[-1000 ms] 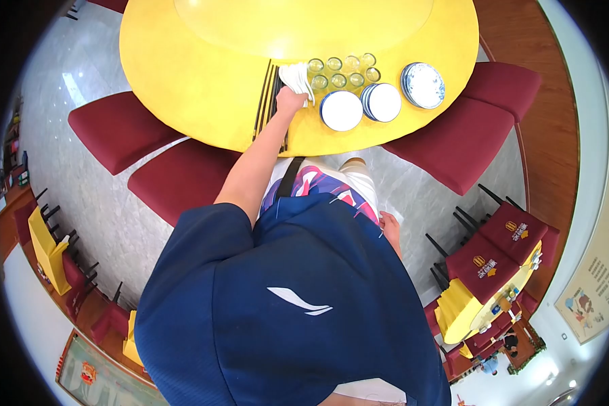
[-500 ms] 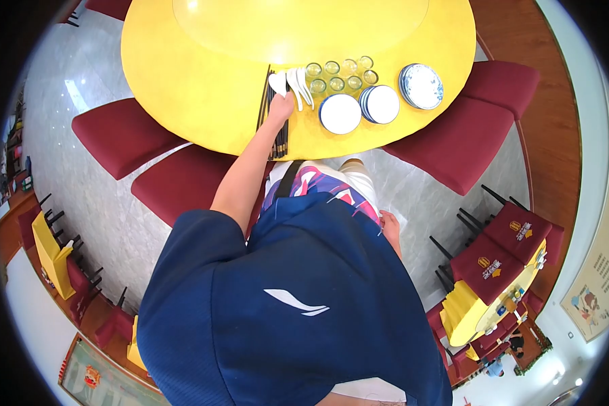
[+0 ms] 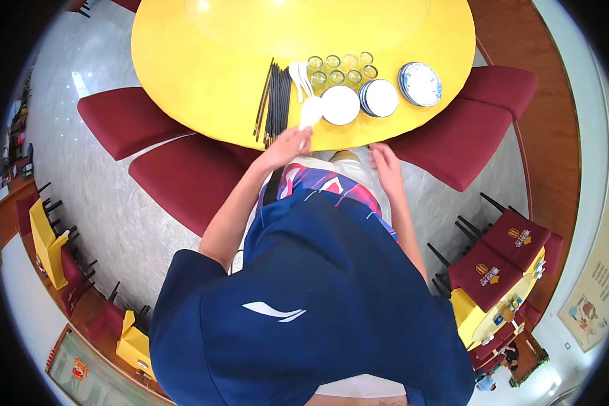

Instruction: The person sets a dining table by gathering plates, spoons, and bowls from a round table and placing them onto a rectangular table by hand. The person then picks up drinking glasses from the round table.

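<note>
Gripping a white spoon (image 3: 311,111) in my left hand (image 3: 291,147) at the table's (image 3: 196,74) near edge, I hold my loosely open right hand (image 3: 385,162) just off it; yellow surface stretches left of the chopsticks (image 3: 279,101); glasses (image 3: 333,61), contents unclear, stand behind plates (image 3: 340,106).

8 glasses (image 3: 354,77) — 3 plate stacks (image 3: 377,99) — 2 hands (image 3: 293,144)

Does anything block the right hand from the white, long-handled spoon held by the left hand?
Nothing visible stands between the right hand and the white, long-handled spoon in the left hand. The nearest round white plate lies just off that path, farther onto the yellow-covered table.
</note>
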The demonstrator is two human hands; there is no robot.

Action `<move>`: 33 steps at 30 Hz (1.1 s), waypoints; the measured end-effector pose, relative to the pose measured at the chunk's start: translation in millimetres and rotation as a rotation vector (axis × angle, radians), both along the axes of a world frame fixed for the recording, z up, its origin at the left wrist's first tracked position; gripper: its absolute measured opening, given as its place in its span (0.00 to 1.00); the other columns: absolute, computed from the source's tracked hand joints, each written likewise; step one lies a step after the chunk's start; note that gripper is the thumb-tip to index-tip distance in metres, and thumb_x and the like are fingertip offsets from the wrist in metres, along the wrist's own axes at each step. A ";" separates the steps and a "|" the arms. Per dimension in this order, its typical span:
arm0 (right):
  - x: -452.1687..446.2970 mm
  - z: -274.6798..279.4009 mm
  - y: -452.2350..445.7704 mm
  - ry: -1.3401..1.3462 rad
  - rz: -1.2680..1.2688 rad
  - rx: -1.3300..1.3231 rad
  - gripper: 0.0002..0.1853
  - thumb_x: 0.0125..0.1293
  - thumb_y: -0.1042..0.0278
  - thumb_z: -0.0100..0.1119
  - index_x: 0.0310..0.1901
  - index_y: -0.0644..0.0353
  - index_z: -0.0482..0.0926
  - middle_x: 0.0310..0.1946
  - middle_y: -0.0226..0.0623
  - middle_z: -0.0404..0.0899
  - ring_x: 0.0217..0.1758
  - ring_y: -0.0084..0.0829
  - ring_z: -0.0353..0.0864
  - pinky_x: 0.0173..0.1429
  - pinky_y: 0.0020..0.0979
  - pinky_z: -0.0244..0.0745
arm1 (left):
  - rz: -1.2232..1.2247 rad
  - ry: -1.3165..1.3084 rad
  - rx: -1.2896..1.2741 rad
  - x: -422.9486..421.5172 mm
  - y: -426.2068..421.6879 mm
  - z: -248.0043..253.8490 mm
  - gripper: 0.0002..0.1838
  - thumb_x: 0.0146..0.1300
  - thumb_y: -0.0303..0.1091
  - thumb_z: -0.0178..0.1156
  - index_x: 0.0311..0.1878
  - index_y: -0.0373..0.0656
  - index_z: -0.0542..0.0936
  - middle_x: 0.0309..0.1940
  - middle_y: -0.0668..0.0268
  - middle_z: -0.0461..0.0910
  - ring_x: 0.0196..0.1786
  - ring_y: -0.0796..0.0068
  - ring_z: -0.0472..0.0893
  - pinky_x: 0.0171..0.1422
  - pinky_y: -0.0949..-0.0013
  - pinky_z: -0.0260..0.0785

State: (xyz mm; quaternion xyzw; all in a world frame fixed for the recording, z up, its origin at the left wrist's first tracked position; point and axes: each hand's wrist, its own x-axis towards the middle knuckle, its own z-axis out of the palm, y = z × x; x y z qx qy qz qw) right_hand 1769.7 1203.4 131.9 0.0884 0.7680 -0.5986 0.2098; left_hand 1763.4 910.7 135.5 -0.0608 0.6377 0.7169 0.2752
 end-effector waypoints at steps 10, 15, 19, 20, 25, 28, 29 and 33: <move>-1.1 65.2 -43.7 0.197 0.339 -0.059 0.11 0.65 0.63 0.55 0.36 0.64 0.78 0.22 0.34 0.80 0.30 0.20 0.80 0.35 0.25 0.73 | -0.191 -0.046 0.259 83.5 97.7 51.5 0.16 0.73 0.44 0.40 0.36 0.41 0.68 0.18 0.71 0.67 0.25 0.82 0.68 0.33 0.76 0.61; 50.0 61.3 -6.2 0.151 0.327 -0.216 0.08 0.66 0.66 0.55 0.36 0.63 0.78 0.26 0.30 0.79 0.27 0.18 0.79 0.29 0.21 0.71 | 0.090 -0.474 0.523 137.3 149.4 54.5 0.17 0.73 0.46 0.38 0.39 0.42 0.68 0.19 0.65 0.71 0.16 0.77 0.69 0.21 0.74 0.64; 94.6 56.2 17.2 0.089 0.348 -0.332 0.10 0.67 0.64 0.53 0.33 0.62 0.77 0.24 0.29 0.78 0.24 0.15 0.76 0.19 0.18 0.65 | 0.128 -0.666 0.647 177.9 178.7 51.7 0.24 0.71 0.57 0.33 0.42 0.45 0.67 0.11 0.72 0.64 0.09 0.83 0.61 0.13 0.79 0.53; 103.5 59.7 23.1 -0.025 0.335 -0.370 0.12 0.68 0.63 0.51 0.32 0.63 0.77 0.23 0.29 0.77 0.24 0.15 0.76 0.19 0.18 0.65 | 0.151 -0.717 0.636 187.1 186.2 55.4 0.27 0.68 0.62 0.32 0.40 0.46 0.66 0.09 0.76 0.58 0.08 0.86 0.57 0.12 0.81 0.48; 146.9 44.0 32.9 -0.103 0.249 -0.582 0.20 0.71 0.56 0.46 0.28 0.64 0.76 0.20 0.33 0.77 0.21 0.21 0.75 0.26 0.24 0.71 | 0.161 -0.714 0.659 231.1 206.5 68.7 0.28 0.66 0.65 0.33 0.30 0.49 0.63 0.10 0.78 0.55 0.10 0.88 0.53 0.13 0.81 0.45; 166.3 52.5 24.5 -0.191 0.278 -0.639 0.21 0.70 0.56 0.47 0.26 0.64 0.74 0.21 0.36 0.76 0.24 0.26 0.76 0.32 0.27 0.73 | 0.183 -0.757 0.804 260.1 202.5 71.4 0.30 0.62 0.69 0.30 0.24 0.51 0.61 0.10 0.78 0.55 0.09 0.88 0.52 0.11 0.82 0.44; 174.6 59.8 16.5 -0.178 0.299 -0.651 0.21 0.70 0.56 0.47 0.26 0.64 0.74 0.21 0.36 0.76 0.24 0.26 0.76 0.32 0.27 0.73 | 0.195 -0.733 0.796 273.1 198.8 73.6 0.30 0.62 0.69 0.30 0.24 0.51 0.61 0.10 0.78 0.55 0.09 0.88 0.52 0.11 0.82 0.44; 218.1 79.2 -30.5 -0.543 0.268 -0.989 0.17 0.67 0.60 0.50 0.22 0.61 0.70 0.21 0.38 0.73 0.26 0.32 0.77 0.32 0.30 0.73 | 0.336 -0.658 0.973 335.4 167.8 85.9 0.29 0.63 0.68 0.31 0.26 0.51 0.62 0.10 0.78 0.55 0.09 0.88 0.52 0.12 0.82 0.44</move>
